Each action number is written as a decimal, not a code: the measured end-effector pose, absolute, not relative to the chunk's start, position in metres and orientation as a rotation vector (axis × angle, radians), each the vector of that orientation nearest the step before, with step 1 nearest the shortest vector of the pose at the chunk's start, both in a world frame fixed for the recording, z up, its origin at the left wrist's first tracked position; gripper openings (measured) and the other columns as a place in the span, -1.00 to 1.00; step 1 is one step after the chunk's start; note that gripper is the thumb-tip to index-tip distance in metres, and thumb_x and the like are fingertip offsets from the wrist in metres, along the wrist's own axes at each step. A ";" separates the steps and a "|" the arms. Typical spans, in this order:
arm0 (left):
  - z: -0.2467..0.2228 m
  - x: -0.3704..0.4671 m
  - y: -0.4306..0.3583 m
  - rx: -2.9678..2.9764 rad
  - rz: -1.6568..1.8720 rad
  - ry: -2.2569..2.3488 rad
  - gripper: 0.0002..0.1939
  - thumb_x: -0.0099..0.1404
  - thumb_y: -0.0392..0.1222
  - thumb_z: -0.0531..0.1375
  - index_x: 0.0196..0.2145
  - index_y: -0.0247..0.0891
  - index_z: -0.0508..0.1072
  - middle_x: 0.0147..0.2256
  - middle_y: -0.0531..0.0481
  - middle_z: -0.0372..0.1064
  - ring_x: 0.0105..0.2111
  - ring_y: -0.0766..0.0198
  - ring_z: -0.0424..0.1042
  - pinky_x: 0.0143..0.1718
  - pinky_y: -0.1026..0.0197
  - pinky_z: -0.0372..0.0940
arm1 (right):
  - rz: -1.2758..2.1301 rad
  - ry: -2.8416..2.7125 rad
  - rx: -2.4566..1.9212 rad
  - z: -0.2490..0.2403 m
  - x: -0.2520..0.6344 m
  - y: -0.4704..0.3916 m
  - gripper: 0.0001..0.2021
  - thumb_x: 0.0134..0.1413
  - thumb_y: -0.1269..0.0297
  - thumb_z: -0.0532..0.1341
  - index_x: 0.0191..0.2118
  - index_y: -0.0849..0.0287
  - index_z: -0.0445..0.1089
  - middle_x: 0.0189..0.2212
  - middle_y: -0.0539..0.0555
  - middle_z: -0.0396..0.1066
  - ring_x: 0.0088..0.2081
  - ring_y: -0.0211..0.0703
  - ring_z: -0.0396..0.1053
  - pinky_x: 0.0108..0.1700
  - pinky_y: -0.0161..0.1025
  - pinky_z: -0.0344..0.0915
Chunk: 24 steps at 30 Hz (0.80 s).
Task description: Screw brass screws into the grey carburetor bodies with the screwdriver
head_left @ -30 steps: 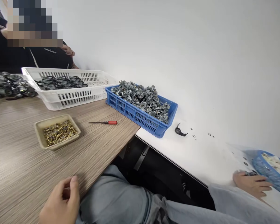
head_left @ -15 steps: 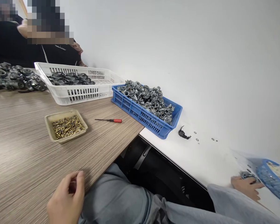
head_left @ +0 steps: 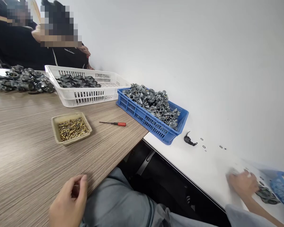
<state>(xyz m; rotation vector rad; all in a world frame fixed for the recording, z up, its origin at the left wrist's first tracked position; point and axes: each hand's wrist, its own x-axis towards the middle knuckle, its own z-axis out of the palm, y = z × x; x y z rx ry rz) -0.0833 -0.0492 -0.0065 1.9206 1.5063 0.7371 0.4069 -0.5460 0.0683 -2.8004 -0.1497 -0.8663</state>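
Observation:
My left hand [head_left: 68, 200] rests on the wood-grain table near its edge, fingers curled with thumb and forefinger close together. Nothing shows in the gap between them. Over the white surface at the far right, my right hand [head_left: 245, 183] is bent and smeared by motion. A blurred greyish patch shows at its fingers; I cannot make out what it is. Beside that wrist lies a grey metal part [head_left: 267, 194], close to small black rings [head_left: 261, 183] and a blue container [head_left: 282, 189] with a plastic bag around it.
A tan tray [head_left: 72, 129] of brass screws and a red-handled screwdriver [head_left: 120, 124] lie on the table. Behind are a white basket [head_left: 90, 94], a blue basket [head_left: 142, 115] heaped with metal parts, and a parts pile [head_left: 23, 80]. A black part [head_left: 189, 139] lies right. Two people sit beyond.
My right hand has moved left off the grey metal part, leaving it beside the wrist. My left hand stays in place. The view has shifted slightly.

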 end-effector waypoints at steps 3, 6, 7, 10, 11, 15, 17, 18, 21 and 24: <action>-0.008 -0.082 -0.049 1.949 0.748 1.528 -0.55 0.32 0.30 0.09 -0.20 -0.08 0.55 -0.32 0.00 0.55 -0.33 0.12 0.52 -0.33 0.16 0.26 | -0.836 -0.245 -2.695 0.088 0.452 -0.502 -0.18 -0.01 -0.02 0.04 0.42 0.04 0.20 0.18 0.57 0.33 0.32 0.65 0.29 0.16 0.55 0.24; -0.009 -0.082 -0.047 1.957 0.732 1.544 -0.55 0.31 0.30 0.10 -0.21 -0.08 0.55 -0.35 -0.02 0.54 -0.34 0.10 0.52 -0.35 0.16 0.26 | -0.753 -0.473 -2.625 0.118 0.501 -0.434 -0.26 0.11 0.07 0.03 0.40 0.21 0.19 0.24 0.53 0.30 0.33 0.40 0.31 0.31 0.33 0.28; -0.009 -0.082 -0.046 1.957 0.720 1.545 -0.55 0.31 0.30 0.10 -0.21 -0.09 0.55 -0.35 -0.02 0.54 -0.35 0.09 0.52 -0.35 0.15 0.26 | -0.718 -0.550 -2.607 0.129 0.515 -0.407 -0.31 0.15 0.10 0.02 0.37 0.26 0.22 0.25 0.54 0.29 0.30 0.33 0.35 0.30 0.26 0.31; -0.008 -0.082 -0.045 1.956 0.707 1.550 -0.55 0.31 0.30 0.12 -0.22 -0.09 0.56 -0.35 -0.03 0.56 -0.37 0.10 0.52 -0.36 0.16 0.26 | -0.564 -0.792 -2.574 0.158 0.546 -0.321 -0.48 0.25 0.17 0.02 0.25 0.25 0.34 0.21 0.44 0.38 0.17 0.15 0.43 0.24 0.07 0.38; -0.007 -0.082 -0.045 1.958 0.711 1.557 -0.56 0.31 0.30 0.12 -0.23 -0.09 0.56 -0.35 -0.04 0.56 -0.38 0.09 0.52 -0.36 0.16 0.26 | -0.509 -0.865 -2.570 0.165 0.552 -0.293 -0.52 0.26 0.19 0.03 0.21 0.24 0.37 0.19 0.40 0.41 0.15 0.13 0.43 0.23 0.04 0.38; -0.003 -0.080 -0.045 1.963 0.704 1.594 -0.56 0.30 0.28 0.12 -0.23 -0.09 0.56 -0.37 -0.05 0.56 -0.38 0.08 0.53 -0.38 0.16 0.26 | -0.309 -1.042 -2.586 0.171 0.557 -0.193 -0.65 0.33 0.17 0.14 0.12 0.18 0.42 0.10 0.28 0.51 0.10 0.12 0.41 0.22 0.00 0.34; 0.001 -0.079 -0.045 1.963 0.692 1.600 -0.56 0.30 0.28 0.11 -0.24 -0.09 0.56 -0.37 -0.05 0.56 -0.38 0.08 0.54 -0.37 0.16 0.27 | -0.261 -1.028 -2.611 0.164 0.553 -0.158 -0.64 0.36 0.09 0.18 0.13 0.17 0.40 0.13 0.30 0.49 0.13 0.16 0.40 0.23 0.01 0.32; 0.002 -0.079 -0.046 1.965 0.687 1.602 -0.56 0.30 0.28 0.11 -0.24 -0.09 0.56 -0.37 -0.05 0.56 -0.37 0.08 0.54 -0.37 0.16 0.28 | -0.250 -0.998 -2.628 0.159 0.550 -0.145 -0.59 0.37 0.04 0.18 0.17 0.19 0.38 0.17 0.35 0.46 0.16 0.20 0.39 0.25 0.05 0.30; 0.006 -0.078 -0.048 1.979 0.676 1.620 -0.57 0.31 0.27 0.11 -0.23 -0.11 0.55 -0.38 -0.05 0.55 -0.36 0.07 0.54 -0.36 0.16 0.28 | -0.224 -0.875 -2.682 0.144 0.543 -0.121 -0.37 0.36 -0.10 0.19 0.29 0.32 0.26 0.29 0.52 0.30 0.28 0.40 0.29 0.28 0.23 0.26; 0.008 -0.075 -0.052 2.009 0.694 1.621 -0.59 0.34 0.23 0.11 -0.20 -0.12 0.55 -0.36 -0.06 0.55 -0.35 0.10 0.53 -0.35 0.17 0.28 | -0.157 -0.796 -2.737 0.131 0.543 -0.114 -0.27 0.32 -0.11 0.25 0.34 0.39 0.19 0.31 0.61 0.23 0.32 0.49 0.24 0.27 0.31 0.26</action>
